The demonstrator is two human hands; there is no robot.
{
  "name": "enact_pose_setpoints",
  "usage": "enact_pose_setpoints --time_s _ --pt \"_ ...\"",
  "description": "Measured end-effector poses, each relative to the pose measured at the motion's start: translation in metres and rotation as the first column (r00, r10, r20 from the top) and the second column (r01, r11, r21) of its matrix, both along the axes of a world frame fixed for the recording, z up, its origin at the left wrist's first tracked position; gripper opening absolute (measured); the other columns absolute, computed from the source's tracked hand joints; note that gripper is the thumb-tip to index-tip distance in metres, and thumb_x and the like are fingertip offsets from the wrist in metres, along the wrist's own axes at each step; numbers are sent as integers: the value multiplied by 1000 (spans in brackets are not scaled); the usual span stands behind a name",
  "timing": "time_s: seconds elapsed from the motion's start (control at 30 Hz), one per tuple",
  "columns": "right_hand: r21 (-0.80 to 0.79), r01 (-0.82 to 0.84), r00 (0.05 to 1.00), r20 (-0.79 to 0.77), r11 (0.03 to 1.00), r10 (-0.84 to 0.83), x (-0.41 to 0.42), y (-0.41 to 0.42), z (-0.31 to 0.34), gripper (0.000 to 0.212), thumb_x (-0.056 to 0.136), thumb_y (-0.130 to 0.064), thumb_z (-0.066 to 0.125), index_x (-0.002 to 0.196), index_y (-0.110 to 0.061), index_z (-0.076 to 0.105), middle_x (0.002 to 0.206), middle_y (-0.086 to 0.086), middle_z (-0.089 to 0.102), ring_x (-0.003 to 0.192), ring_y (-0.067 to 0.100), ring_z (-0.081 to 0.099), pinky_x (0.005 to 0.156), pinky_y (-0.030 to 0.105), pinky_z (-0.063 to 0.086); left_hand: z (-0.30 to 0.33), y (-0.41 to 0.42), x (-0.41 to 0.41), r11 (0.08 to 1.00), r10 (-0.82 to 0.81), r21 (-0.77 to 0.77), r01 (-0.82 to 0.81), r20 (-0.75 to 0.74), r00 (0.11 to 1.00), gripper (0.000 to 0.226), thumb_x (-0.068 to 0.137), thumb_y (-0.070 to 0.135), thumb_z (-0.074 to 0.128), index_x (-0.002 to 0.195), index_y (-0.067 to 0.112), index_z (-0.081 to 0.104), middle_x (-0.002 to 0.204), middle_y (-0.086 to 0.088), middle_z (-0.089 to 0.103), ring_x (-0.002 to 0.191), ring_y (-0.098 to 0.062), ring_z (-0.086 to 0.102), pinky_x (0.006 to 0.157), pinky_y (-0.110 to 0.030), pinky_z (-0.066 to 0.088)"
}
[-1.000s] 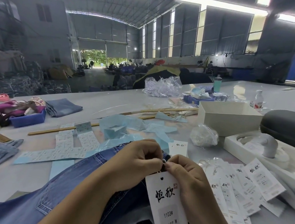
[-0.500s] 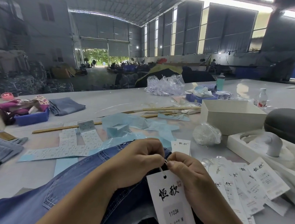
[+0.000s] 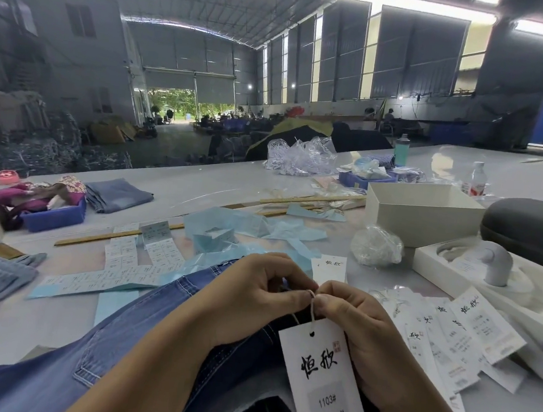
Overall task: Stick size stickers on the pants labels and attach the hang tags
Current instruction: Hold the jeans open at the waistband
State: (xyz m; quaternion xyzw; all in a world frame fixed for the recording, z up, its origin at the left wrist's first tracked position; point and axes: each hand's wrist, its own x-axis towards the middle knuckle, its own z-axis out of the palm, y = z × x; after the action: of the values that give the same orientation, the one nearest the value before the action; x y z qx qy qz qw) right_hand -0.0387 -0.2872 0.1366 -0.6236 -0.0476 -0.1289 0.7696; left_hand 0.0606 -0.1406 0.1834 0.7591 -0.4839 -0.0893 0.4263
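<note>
Right now the left hand [image 3: 255, 299] and the right hand [image 3: 360, 338] are meeting fingertip to fingertip, both pinching the thin white string [image 3: 311, 311] of a hang tag [image 3: 324, 378] that is dangling over the blue jeans [image 3: 141, 322] lying across the near edge of the table [image 3: 200, 183]. Judging by this, the tag is being tied on and is not yet secured. Just right of the hands, a fan of loose hang tags [image 3: 455, 340] is waiting, so more pairs are probably left. Beyond the jeans, sticker sheets [image 3: 127, 262] and peeled blue backing paper [image 3: 245, 226] are lying scattered; further back, a folded pair [image 3: 117, 194] is resting.
</note>
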Motion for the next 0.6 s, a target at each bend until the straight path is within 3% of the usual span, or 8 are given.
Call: enact_pose_setpoints --time_s 0.13,0.23,0.33,0.4,0.5,0.6 --pt "-7 79 997 7 997 -79 0 4 -2 14 77 -25 63 65 -18 65 60 7 60 50 17 59 47 27 47 -1 -1 -1 999 37 -30 -37 -1 999 8 88 25 71 81 22 75 77 14 64 70 -3 60 63 -16 44" --pt "1 104 995 -13 995 -104 0 5 -2 15 77 -23 60 64 -18 64 60 7 59 50 18 58 48 29 47 0 -1 -2 999 13 -33 -15 -59 998 15 87 29 70 74 20 72 75 5 63 73 -19 61 66 -27 45" --pt "-21 84 996 -6 996 -84 1 5 -2 13 74 -21 61 61 -19 62 57 5 56 48 17 54 47 27 43 2 -1 -1 998 55 -38 -57 -62 997 16 77 30 61 64 22 61 64 9 53 62 -9 49 60 -27 37" --pt "5 69 998 5 998 -69 0 4 -4 13 67 -25 65 60 -17 59 56 7 53 50 20 50 49 29 40 1 1 5 979 138 -128 -158 -148 979 16 76 22 56 61 22 53 56 10 46 56 -13 43 54 -28 32" --pt "54 86 996 12 995 -87 -3 4 -7 18 65 -29 67 61 -15 58 59 10 52 54 23 49 53 32 40 0 4 12 961 167 -176 -213 -247 955 25 93 14 58 69 20 58 54 4 49 54 -18 40 50 -28 28" --pt "-32 212 977 20 977 -212 -4 11 -9 18 80 -26 65 64 -18 60 59 5 58 53 18 55 50 28 45 -2 0 10 969 152 -156 -192 -239 959 26 96 22 59 72 29 65 54 5 50 48 -13 42 45 -24 31"
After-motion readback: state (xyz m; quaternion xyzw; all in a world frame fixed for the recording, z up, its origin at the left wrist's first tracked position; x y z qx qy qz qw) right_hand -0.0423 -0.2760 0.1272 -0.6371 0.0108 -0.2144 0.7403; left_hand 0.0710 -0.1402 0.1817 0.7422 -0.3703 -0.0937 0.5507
